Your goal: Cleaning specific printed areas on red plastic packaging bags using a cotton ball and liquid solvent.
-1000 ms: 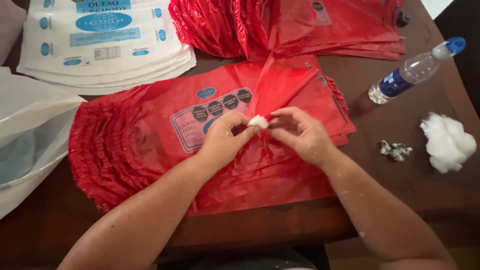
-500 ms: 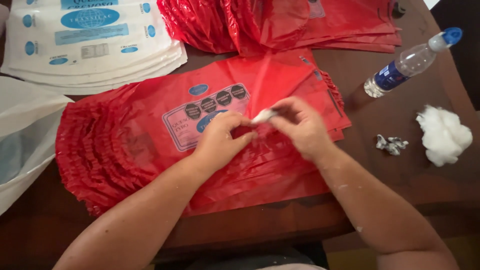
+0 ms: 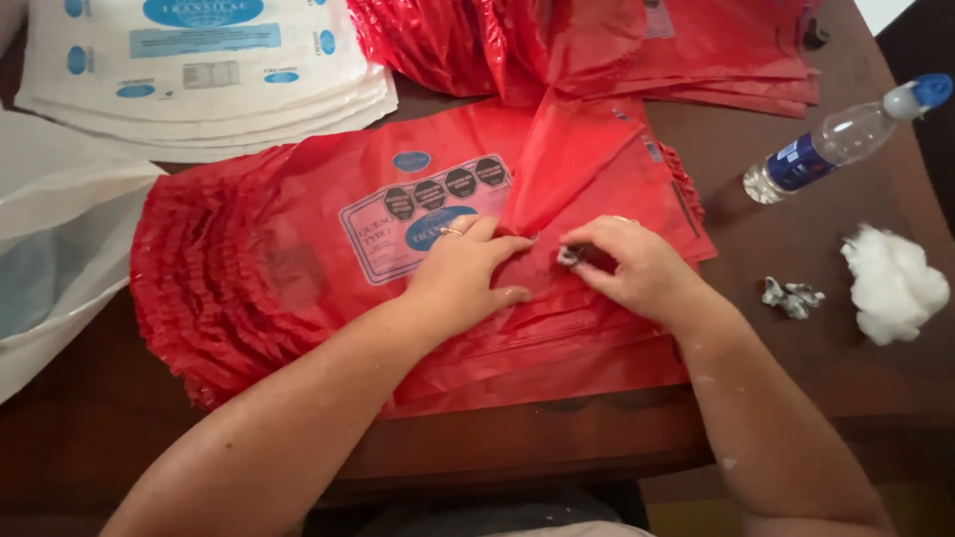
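A stack of red plastic bags point(image 3: 298, 268) with a printed label lies on the brown wooden table point(image 3: 796, 388). The top bag's right part is folded up and over. My left hand point(image 3: 468, 273) presses flat on the top bag beside the fold, a ring on one finger. My right hand point(image 3: 627, 264) pinches a small white-grey wad point(image 3: 568, 258) against the red plastic, close to my left fingertips.
A pile of white printed bags point(image 3: 209, 70) lies at the back left, clear plastic point(image 3: 50, 239) at the left edge. More red bags point(image 3: 617, 45) lie at the back. A water bottle point(image 3: 846, 134), a cotton ball point(image 3: 893, 283) and a crumpled scrap point(image 3: 792, 297) sit right.
Both hands have lowered from holding the white wad above the bag to the bag's surface. My left hand has let go and now lies flat; the right keeps the wad.
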